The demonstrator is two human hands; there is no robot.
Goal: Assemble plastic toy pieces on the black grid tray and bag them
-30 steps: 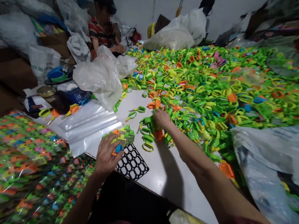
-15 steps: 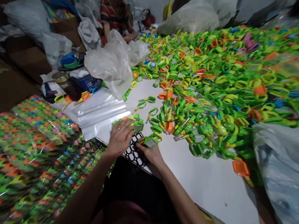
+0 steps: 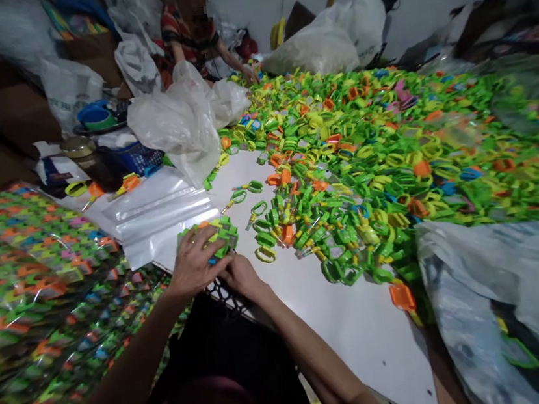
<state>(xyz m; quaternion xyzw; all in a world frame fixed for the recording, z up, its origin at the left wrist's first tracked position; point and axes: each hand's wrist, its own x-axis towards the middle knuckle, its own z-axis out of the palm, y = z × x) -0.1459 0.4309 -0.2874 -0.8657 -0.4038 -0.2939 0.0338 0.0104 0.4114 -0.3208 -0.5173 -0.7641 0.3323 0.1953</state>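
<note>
My left hand (image 3: 194, 262) lies with its fingers spread over a cluster of green plastic watch-shaped pieces (image 3: 227, 233), with some orange, yellow and blue among them. My right hand (image 3: 245, 277) is closed beside it, at the near edge of the cluster. Its fingertips are tucked by the left fingers, so whatever they hold is hidden. Under both hands a black grid with round holes (image 3: 226, 297) shows in part at the edge of the white board (image 3: 322, 307). A yellow-green looped piece (image 3: 265, 254) lies right of the cluster.
A large pile of colourful pieces (image 3: 334, 168) covers the board's far and right side. Clear plastic sheets (image 3: 162, 208) lie left; bagged rows of pieces (image 3: 35, 257) stand beyond. A jar (image 3: 90, 162), plastic bags (image 3: 181, 121) and another person (image 3: 190, 35) are behind.
My right hand has moved up and left to my left hand; the green piece it held is no longer distinguishable. The view has shifted right. The other person's arm now reaches to the pile.
</note>
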